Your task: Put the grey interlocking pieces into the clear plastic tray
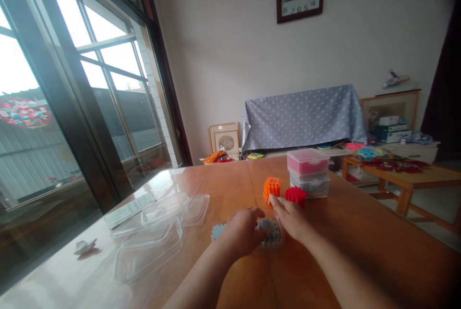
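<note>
My left hand (242,230) is curled over a small grey piece (267,225), pinching it above a shallow tray of grey pieces (274,239) on the wooden table (360,246). My right hand (291,217) rests by the tray's right side, fingers bent around the tray's edge, one finger pointing towards an orange lattice cube (272,188). A red lattice cube (296,195) sits just behind the right hand. A light blue piece (217,231) lies left of my left hand.
Two stacked lidded plastic boxes (308,172) stand behind the cubes. Clear plastic lids (158,232) and a paper sheet (129,209) lie at the left, near a window. A low wooden table (403,177) and a cloth-covered sofa (302,114) stand beyond.
</note>
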A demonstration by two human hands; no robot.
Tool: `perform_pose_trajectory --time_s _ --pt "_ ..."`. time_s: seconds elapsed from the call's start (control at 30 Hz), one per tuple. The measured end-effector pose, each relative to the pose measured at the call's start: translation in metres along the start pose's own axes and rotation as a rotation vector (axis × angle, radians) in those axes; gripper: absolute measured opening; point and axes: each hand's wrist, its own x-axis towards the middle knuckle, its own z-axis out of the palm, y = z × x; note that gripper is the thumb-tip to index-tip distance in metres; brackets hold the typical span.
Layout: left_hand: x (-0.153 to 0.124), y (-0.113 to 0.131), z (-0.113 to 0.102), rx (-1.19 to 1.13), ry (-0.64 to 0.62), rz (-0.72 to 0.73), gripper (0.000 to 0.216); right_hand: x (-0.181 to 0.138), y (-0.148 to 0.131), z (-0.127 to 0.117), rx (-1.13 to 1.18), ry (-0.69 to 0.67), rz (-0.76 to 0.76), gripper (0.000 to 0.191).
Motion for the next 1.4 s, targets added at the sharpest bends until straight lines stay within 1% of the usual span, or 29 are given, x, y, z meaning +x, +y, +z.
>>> perform_pose_trajectory --time_s 0.23,0.33,0.43,0.53,0.63,0.7,0.77,0.87,0.93,1.0,1.2,1.4 --pt "-0.004 0.002 -0.001 0.038 0.030 0.093 0.024 0.000 -0.001 0.000 0.010 0.018 -0.006 0.062" --pt "-0.006 0.004 -0.004 0.019 0.037 0.107 0.025 0.000 -0.001 0.000 0.010 0.017 0.008 0.062" --pt "-0.010 0.000 -0.015 -0.047 0.049 0.087 0.030 0.000 -0.001 -0.001 0.010 0.026 0.008 0.062" --pt "-0.016 -0.015 -0.036 -0.075 0.094 0.058 0.029 0.001 0.001 -0.001 0.007 0.037 0.007 0.062" --pt "-0.025 -0.040 -0.056 -0.060 0.154 0.004 0.025 0.002 0.004 0.001 0.004 0.033 0.003 0.063" --pt "-0.034 -0.055 -0.065 -0.035 0.150 -0.048 0.026 0.002 0.006 0.002 0.009 0.029 -0.006 0.064" --pt "-0.043 -0.067 -0.070 -0.015 0.109 -0.098 0.031 0.003 0.008 0.004 0.026 0.025 -0.010 0.065" --pt "-0.055 -0.075 -0.069 0.010 0.047 -0.139 0.043 0.005 0.010 0.006 0.066 0.031 -0.001 0.068" --pt "-0.060 -0.077 -0.065 0.045 0.023 -0.150 0.051 0.006 0.012 0.007 0.085 0.034 0.006 0.069" --pt "-0.062 -0.080 -0.059 0.087 0.011 -0.167 0.054 0.007 0.013 0.008 0.094 0.037 0.018 0.069" --pt "-0.061 -0.093 -0.052 0.113 0.027 -0.181 0.051 0.008 0.020 0.010 0.089 0.015 0.032 0.068" --pt "-0.062 -0.096 -0.050 0.117 0.025 -0.178 0.051 0.009 0.024 0.013 0.064 0.003 0.044 0.067"
